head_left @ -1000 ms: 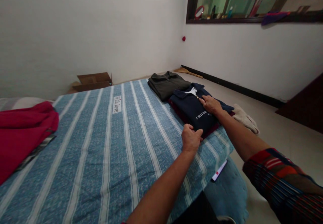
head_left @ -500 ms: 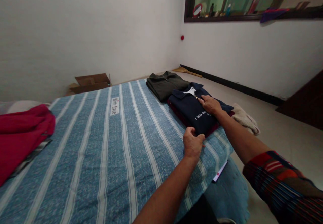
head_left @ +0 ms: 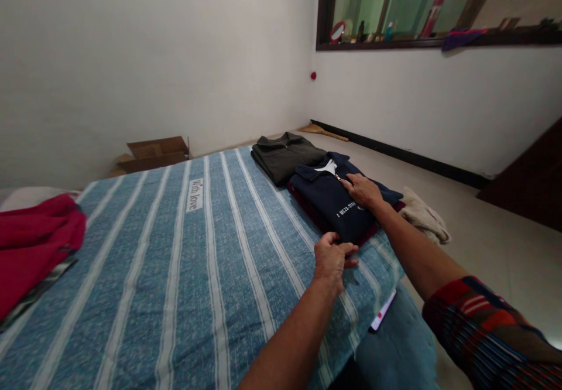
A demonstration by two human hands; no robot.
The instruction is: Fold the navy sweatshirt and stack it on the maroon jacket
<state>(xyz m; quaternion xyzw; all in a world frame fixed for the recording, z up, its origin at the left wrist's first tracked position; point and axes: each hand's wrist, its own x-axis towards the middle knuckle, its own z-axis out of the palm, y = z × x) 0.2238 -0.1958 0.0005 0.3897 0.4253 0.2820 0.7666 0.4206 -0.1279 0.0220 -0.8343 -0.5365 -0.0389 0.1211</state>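
Observation:
A folded navy shirt (head_left: 327, 197) with white lettering lies near the right edge of the blue striped bed (head_left: 184, 273), on top of a dark red garment (head_left: 367, 236). My right hand (head_left: 362, 190) rests flat on the navy shirt, fingers spread toward its collar. My left hand (head_left: 330, 259) touches the shirt's near edge with its fingertips, fingers loosely apart. A folded dark grey shirt (head_left: 284, 156) lies just beyond the navy one.
A red garment (head_left: 30, 243) is heaped at the bed's left side. A cardboard box (head_left: 151, 151) sits on the floor by the far wall. A beige cloth (head_left: 422, 217) lies on the floor right of the bed. A window ledge (head_left: 439, 40) holds bottles.
My left hand has loosened from a pinch on the shirt's near edge to open fingers resting there. The right hand stays on the shirt. The view tilted down slightly.

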